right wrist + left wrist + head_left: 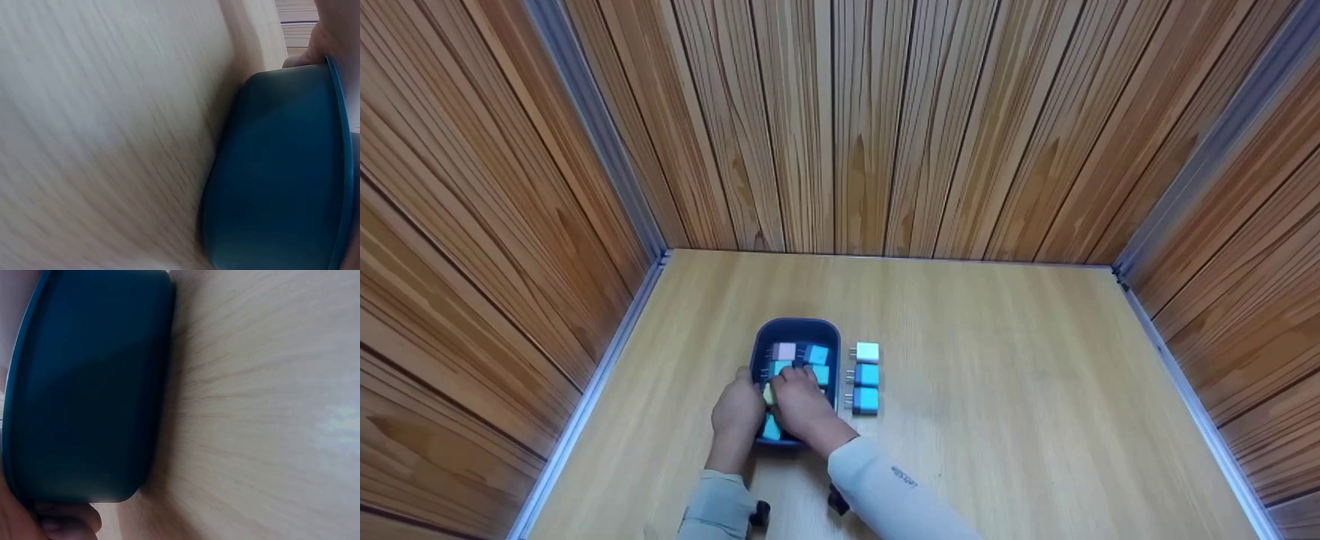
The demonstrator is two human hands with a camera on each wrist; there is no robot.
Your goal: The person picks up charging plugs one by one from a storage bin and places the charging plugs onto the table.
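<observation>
A dark blue plastic bin (799, 321) holds several small plug chargers in rows, among them a lilac charger (784, 350), a blue charger (817, 355) and a teal charger (771, 428). My left hand (738, 411) grips the bin's left side; its fingers (70, 520) lie against the outer wall in the left wrist view. My right hand (804, 405) reaches down into the bin from the near right, fingers bent among the chargers, beside a yellowish charger (768, 394). Its fingertips are hidden, so I cannot tell whether they pinch one.
Right of the bin, a pale mint charger (868, 352) and two blue chargers (866, 374) stand in a column on the wooden tabletop (997, 390), prongs pointing left. Wood-plank walls (870, 127) with grey corner strips enclose the table at the back and both sides.
</observation>
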